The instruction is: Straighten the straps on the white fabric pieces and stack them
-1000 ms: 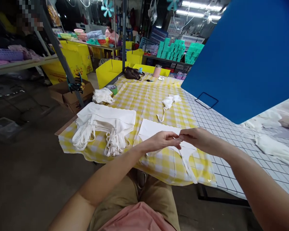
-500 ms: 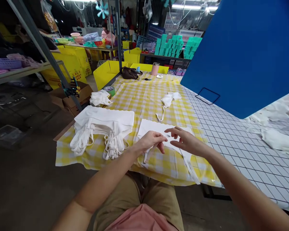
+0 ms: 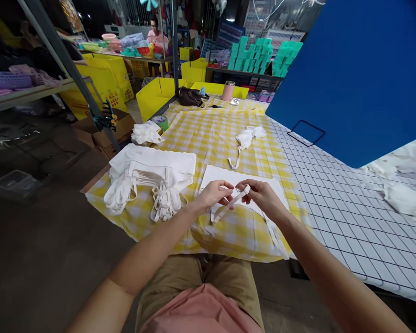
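A white strappy top (image 3: 242,175) lies flat on the yellow checked cloth in front of me, one strap hanging toward the near edge. Over it, my right hand (image 3: 260,193) pinches the end of its other white strap (image 3: 225,210), which slants down to the left. My left hand (image 3: 217,193) is close beside it, thumb and fingers curled in a pinch at the strap; the exact grip is too small to make out. To the left sits a stack of similar white tops (image 3: 156,162), their straps bunched at the front.
A white strapped piece (image 3: 249,136) lies farther up the checked cloth (image 3: 197,134). Behind the stack are a white bundle (image 3: 146,132) and a tape roll (image 3: 160,121). A large blue panel (image 3: 343,83) overhangs the white grid cloth at right. A metal post (image 3: 72,74) rises at left.
My right hand has gone from open fingers to pinching the strap end, lifting it up to the right. My left hand stays near. The view has shifted slightly.
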{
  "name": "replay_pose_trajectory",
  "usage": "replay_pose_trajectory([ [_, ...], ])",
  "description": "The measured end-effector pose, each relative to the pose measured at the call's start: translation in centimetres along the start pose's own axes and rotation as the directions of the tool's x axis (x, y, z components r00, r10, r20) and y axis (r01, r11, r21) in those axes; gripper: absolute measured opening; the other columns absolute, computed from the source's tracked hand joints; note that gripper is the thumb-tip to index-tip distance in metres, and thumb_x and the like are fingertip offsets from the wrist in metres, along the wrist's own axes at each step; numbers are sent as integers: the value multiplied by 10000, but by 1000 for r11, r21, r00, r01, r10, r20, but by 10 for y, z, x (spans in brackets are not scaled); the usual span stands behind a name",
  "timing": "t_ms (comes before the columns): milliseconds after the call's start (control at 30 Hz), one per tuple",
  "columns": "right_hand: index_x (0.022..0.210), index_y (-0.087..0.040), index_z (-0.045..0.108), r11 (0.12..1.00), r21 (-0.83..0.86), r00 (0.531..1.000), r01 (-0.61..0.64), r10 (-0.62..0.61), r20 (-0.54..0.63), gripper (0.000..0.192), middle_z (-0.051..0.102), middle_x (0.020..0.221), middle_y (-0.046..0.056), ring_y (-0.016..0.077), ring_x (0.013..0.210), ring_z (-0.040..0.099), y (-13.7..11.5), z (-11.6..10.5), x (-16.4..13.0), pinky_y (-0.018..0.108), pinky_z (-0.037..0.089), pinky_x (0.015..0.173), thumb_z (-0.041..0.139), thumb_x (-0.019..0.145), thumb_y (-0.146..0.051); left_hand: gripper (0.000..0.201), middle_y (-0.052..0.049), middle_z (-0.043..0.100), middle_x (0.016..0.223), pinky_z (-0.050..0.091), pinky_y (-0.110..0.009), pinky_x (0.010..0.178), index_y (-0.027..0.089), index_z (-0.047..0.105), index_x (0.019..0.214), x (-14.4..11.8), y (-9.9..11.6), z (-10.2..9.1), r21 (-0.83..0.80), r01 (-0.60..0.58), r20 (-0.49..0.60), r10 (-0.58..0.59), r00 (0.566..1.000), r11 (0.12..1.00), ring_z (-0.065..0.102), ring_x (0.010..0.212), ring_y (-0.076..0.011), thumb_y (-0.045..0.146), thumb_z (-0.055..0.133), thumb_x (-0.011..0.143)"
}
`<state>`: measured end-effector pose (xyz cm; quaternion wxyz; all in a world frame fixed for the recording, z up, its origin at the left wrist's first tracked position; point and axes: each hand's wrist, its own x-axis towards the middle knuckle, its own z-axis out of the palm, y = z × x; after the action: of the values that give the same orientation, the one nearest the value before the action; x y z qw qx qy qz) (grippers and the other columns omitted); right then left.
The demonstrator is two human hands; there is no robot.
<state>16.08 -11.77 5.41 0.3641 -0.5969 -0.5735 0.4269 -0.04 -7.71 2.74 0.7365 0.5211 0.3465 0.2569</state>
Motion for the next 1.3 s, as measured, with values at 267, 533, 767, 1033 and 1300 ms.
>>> replay_pose_trajectory([
  [267,735,-170,562,997,79,1000,-6,8,-28,115,576,568,-14,111,520,533,8,11,-2,241,412,502,555,666,-263,267,-27,643,618,500,-225,522,105,578,781,5,-13,5,54,-140,-36,142,989,989,616,504,-117,343,682,722],
  [533,741,-169,574,995,98,995,19,-9,-99,206,572,608,-3,112,537,509,22,20,1,253,409,526,580,693,-369,157,-46,661,677,501,-260,612,118,658,778,14,-17,-2,346,-154,-111,203,973,926,628,624,-147,255,582,785],
  [767,785,-175,612,910,-406,966,88,-177,-188,210,626,681,22,140,588,524,52,23,7,266,397,586,430,681,-184,314,-41,598,1050,449,-289,848,200,631,1056,37,-33,-34,898,-309,186,365,912,314,571,956,-185,130,523,769],
  [1033,735,-180,615,866,-487,964,111,-213,-160,305,643,741,38,150,638,534,67,29,17,264,398,638,356,592,-105,159,-63,592,910,450,-261,754,168,661,857,55,-33,-31,936,-352,336,302,892,-1,537,956,-194,206,507,840],
  [1300,779,-169,646,839,-538,958,85,-217,-186,310,659,728,48,157,632,552,70,30,31,259,395,622,380,634,-103,178,-40,609,898,440,-254,810,178,677,885,59,-32,-31,946,-288,225,337,914,151,532,942,-172,173,513,816],
])
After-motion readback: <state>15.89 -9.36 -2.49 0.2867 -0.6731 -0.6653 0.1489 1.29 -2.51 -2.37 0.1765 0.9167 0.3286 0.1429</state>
